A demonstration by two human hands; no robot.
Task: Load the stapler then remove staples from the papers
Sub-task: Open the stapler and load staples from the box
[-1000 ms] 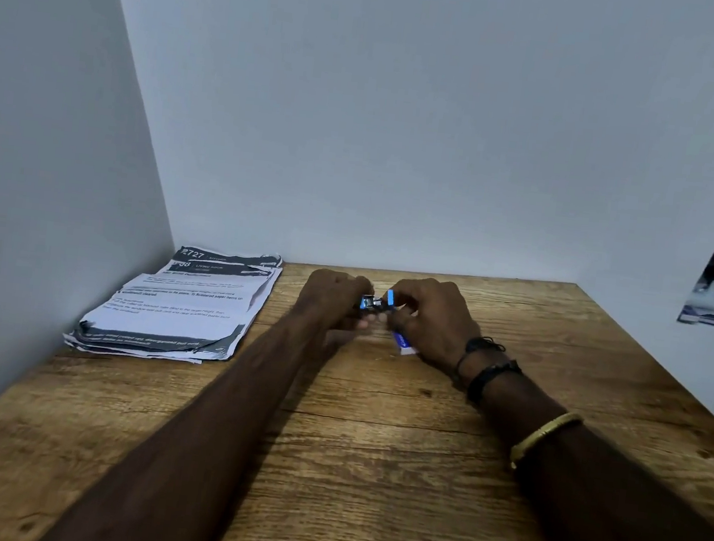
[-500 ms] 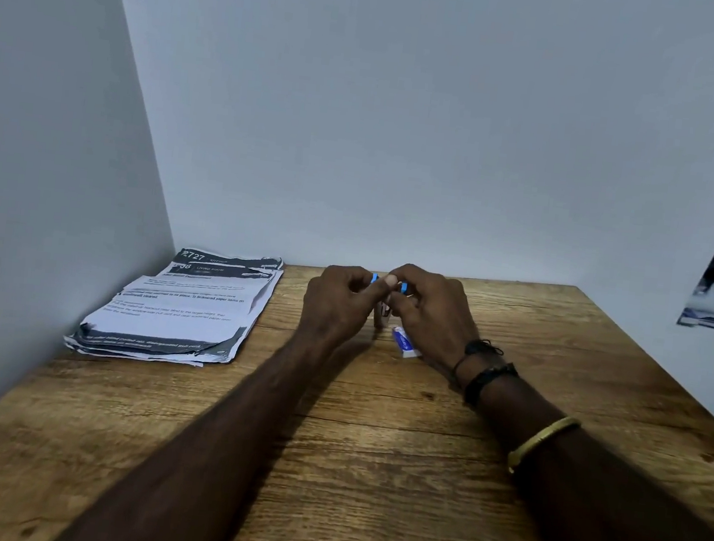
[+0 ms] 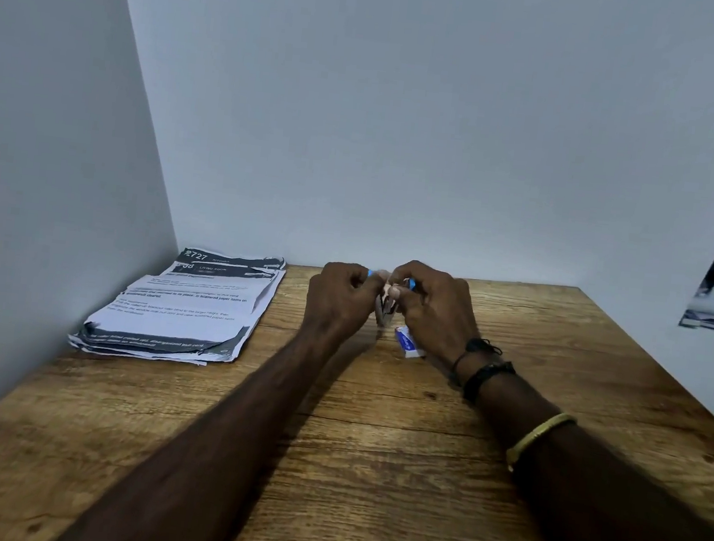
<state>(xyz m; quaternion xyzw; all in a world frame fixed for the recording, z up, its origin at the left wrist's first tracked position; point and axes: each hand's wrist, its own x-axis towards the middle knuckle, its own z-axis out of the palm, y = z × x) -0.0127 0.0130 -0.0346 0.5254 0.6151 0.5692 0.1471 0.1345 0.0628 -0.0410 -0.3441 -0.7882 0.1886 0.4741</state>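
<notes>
On the wooden worktop (image 3: 370, 449) I see my left hand (image 3: 338, 299) and right hand (image 3: 435, 312), fingers curled round the small blue stapler (image 3: 384, 304), raised presumably for loading, staple box (image 3: 408, 342) just beneath, papers (image 3: 182, 308) waiting left.

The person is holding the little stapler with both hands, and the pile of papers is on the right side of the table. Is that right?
Not quite. The head view shows the pile of papers on the left side of the wooden table, by the wall. The rest holds: the left hand and right hand both grip the small stapler.
</notes>
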